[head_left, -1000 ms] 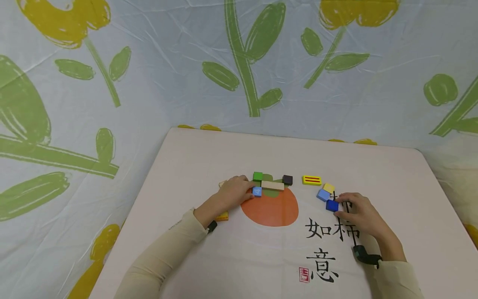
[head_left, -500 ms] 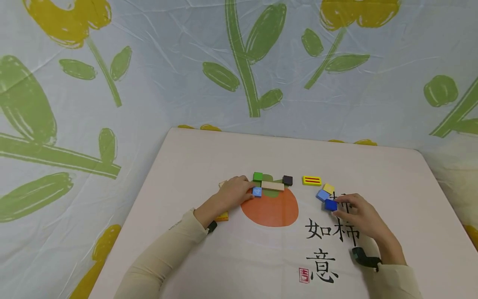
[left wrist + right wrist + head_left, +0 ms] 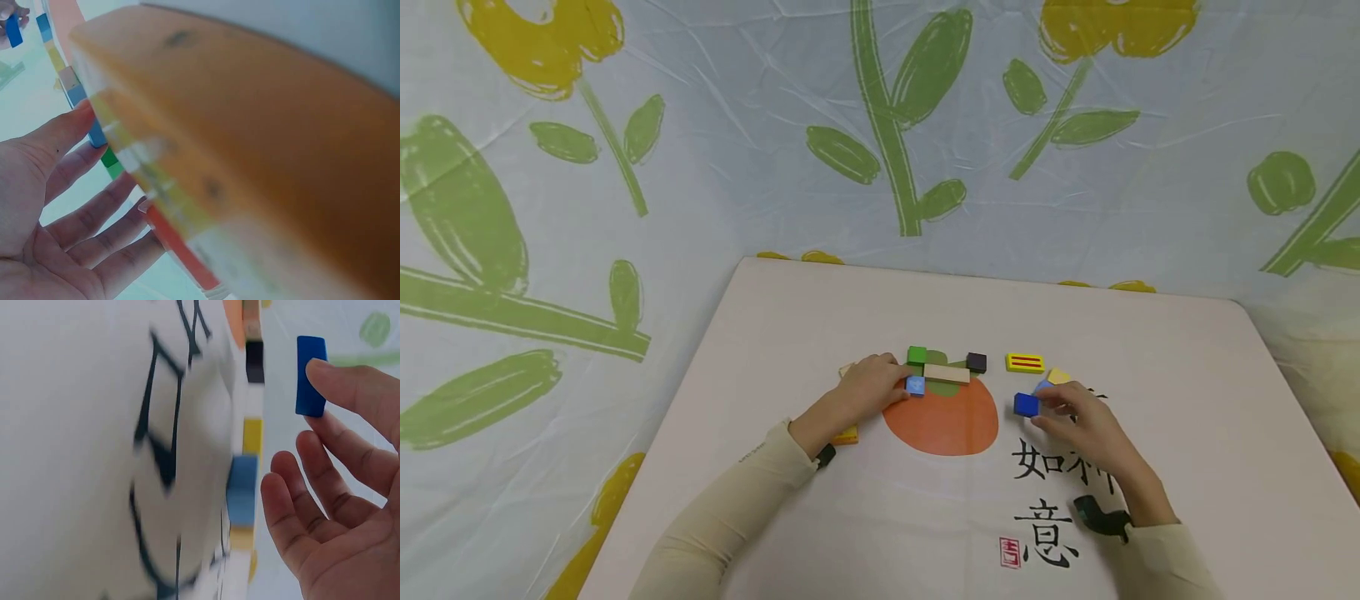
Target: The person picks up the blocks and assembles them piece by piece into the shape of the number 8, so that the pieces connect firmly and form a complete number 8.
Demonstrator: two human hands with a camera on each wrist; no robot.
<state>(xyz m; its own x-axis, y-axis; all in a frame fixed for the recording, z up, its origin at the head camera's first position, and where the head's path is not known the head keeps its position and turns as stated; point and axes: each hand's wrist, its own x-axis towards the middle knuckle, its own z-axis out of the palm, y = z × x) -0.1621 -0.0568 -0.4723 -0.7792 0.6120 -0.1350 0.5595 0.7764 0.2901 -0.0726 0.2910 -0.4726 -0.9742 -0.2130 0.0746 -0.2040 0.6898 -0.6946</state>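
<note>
My right hand (image 3: 1090, 425) pinches a dark blue block (image 3: 1026, 405) between thumb and index finger. In the right wrist view that block (image 3: 310, 376) is held up off the table, the other fingers loosely bent below it. My left hand (image 3: 868, 389) rests at the left of the block group, thumb and index finger on a light blue cube (image 3: 915, 386) with a white mark. The left wrist view shows this cube (image 3: 97, 134) between those fingertips. Behind it sits a green cube (image 3: 917, 355); a plain wooden block (image 3: 947, 373) lies to its right.
A black cube (image 3: 976, 362) and a yellow block with red stripes (image 3: 1025, 362) lie farther right. Past the right hand are a yellow block (image 3: 1058, 377) and a partly hidden blue block (image 3: 1042, 387). An orange-yellow block (image 3: 846, 435) shows beside the left wrist. The table (image 3: 820, 517) bears printed characters.
My right hand has carried the dark blue block left, away from the yellow and lighter blue blocks. The left hand and the blocks near it stay where they were.
</note>
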